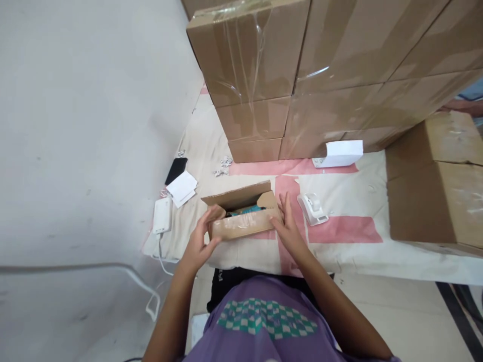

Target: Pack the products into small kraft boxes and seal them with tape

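Note:
A small cardboard box (243,226) stands on the cloth-covered table in front of me, its long back flap raised. Inside lies something blue-green (249,209), mostly hidden by the box walls. My left hand (202,241) grips the box's left end, thumb on the near side and fingers at the side flap. At the right end, my right hand (287,226) holds the box between thumb and fingers. Just right of that hand is a white tape dispenser (312,208).
Large taped cartons (260,60) are stacked at the back. An open carton (418,201) stands at the right. White paper slips (182,188), a black flat object (176,170) and a white corded device (162,215) lie left. A folded white card (342,153) sits by the stack.

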`<state>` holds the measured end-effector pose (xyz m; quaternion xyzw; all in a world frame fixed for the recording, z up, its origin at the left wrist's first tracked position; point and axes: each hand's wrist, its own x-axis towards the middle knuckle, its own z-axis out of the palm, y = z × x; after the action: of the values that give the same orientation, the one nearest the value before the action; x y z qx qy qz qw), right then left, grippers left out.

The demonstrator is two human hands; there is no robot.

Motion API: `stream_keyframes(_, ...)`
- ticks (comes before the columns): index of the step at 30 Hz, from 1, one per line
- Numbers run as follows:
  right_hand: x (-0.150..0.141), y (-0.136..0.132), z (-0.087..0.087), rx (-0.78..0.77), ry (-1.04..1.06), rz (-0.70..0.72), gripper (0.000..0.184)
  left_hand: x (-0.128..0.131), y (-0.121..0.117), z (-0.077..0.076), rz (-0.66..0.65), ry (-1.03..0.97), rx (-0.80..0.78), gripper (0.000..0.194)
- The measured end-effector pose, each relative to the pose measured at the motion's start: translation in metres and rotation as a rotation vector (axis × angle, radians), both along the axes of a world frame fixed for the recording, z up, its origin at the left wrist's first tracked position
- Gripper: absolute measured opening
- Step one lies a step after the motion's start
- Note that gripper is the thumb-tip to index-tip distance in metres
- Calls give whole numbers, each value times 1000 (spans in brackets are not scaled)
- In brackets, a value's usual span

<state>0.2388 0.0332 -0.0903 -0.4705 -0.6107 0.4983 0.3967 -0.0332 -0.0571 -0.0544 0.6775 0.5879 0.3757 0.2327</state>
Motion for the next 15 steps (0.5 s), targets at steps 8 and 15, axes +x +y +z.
stream_keyframes(8, -10, 24, 30, 266, -196, 48, 91, 20, 51, 38, 186, 660, 2, 82)
stream_keyframes(15, 103, 14, 4, 127, -248, -541, 33, 30, 29, 29, 16, 720, -78, 57)
